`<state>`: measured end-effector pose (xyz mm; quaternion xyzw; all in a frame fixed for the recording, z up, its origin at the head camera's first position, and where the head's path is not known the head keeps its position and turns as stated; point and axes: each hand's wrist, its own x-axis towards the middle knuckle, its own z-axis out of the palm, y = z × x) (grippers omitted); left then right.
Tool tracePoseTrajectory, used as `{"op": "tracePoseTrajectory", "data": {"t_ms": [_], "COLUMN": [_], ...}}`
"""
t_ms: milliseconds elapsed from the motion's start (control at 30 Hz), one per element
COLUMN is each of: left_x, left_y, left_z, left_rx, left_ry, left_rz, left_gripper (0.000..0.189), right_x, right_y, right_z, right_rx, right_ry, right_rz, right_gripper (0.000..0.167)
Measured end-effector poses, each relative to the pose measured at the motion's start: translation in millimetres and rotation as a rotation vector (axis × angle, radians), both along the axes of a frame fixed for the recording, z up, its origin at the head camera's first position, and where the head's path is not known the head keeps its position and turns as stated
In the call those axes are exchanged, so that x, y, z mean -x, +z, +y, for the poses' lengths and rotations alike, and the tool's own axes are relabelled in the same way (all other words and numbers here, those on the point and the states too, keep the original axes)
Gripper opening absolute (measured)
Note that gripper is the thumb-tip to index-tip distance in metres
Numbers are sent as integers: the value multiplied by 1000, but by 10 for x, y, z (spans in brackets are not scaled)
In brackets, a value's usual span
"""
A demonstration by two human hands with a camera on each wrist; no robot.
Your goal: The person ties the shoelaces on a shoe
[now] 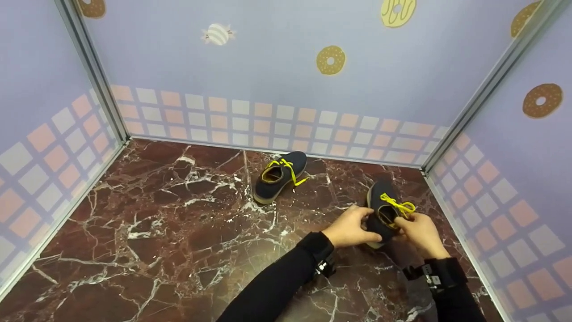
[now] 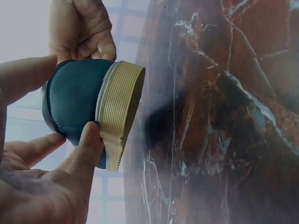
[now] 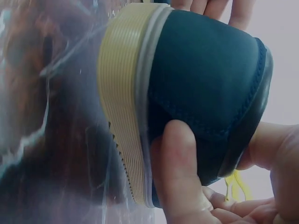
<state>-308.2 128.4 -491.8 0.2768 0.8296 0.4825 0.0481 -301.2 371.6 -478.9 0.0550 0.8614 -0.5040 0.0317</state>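
A dark navy shoe at the right has its toe pointing toward the back wall. Its yellow laces are looped in a bow. My left hand grips the left side and heel, thumb behind it. On the other side, my right hand holds the collar at the opening, one finger lying along the heel's side. Both wrist views show the navy heel and the ribbed tan sole, with the heel end tipped up off the floor.
A matching navy shoe stands to the left near the back wall, a yellow lace end trailing onto the marbled floor. Lilac panels with pink and white squares form the back wall and right wall. White specks dot the floor.
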Motion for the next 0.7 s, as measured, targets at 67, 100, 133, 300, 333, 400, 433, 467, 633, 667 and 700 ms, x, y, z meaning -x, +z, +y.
{"op": "tracePoseTrajectory", "data": {"t_ms": [67,100,133,300,333,400,433,467,633,667,700], "left_x": [2,4,6,38,42,51,54,57,72,75,78], "left_y": [-17,-24,-31,-100,-119,-145,-154,-160,-170,-176,-184], "left_z": [24,35,43,115,136,173,188,201,244,260,279], "left_rx": [13,18,24,39,40,28,18,8,25,44,61], "left_ry": [-3,-10,-19,-74,-85,-107,-119,-131,-154,-152,-150], "left_rz": [10,6,0,-2,6,2,-6,-14,-47,-43,-37], "left_gripper": [76,77,78,79,79,78,78,78,80,80,81], "right_x": [26,40,59,140,154,178,191,206,284,296,308], "right_y": [-17,-22,-26,-29,-28,-23,-21,-18,1,6,9], "right_z": [42,66,96,237,270,320,340,363,451,469,491], "right_rx": [-11,-17,-40,-143,-161,-164,-177,-183,-191,-176,-184], "right_ry": [-9,-14,-14,-29,-32,-50,-60,-66,-81,-81,-84], "right_rz": [-9,-10,-5,19,22,23,27,27,2,-10,-13], "right_gripper": [26,26,26,29,30,30,29,28,26,26,26]}}
